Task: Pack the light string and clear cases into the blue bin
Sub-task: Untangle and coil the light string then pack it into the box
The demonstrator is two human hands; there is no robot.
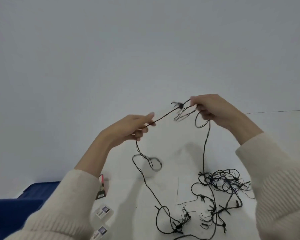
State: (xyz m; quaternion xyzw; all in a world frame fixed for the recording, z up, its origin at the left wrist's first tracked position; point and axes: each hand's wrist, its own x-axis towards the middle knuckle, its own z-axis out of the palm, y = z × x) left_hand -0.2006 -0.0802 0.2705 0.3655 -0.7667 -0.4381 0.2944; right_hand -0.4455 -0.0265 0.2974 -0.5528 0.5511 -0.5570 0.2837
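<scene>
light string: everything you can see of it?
The light string is thin black wire with small dark bulb nubs along it. Both hands hold it raised: the left hand pinches one stretch, the right hand grips a few gathered loops, with a taut span between them. Strands hang from each hand to the white table, where the rest lies in a loose tangle.
</scene>
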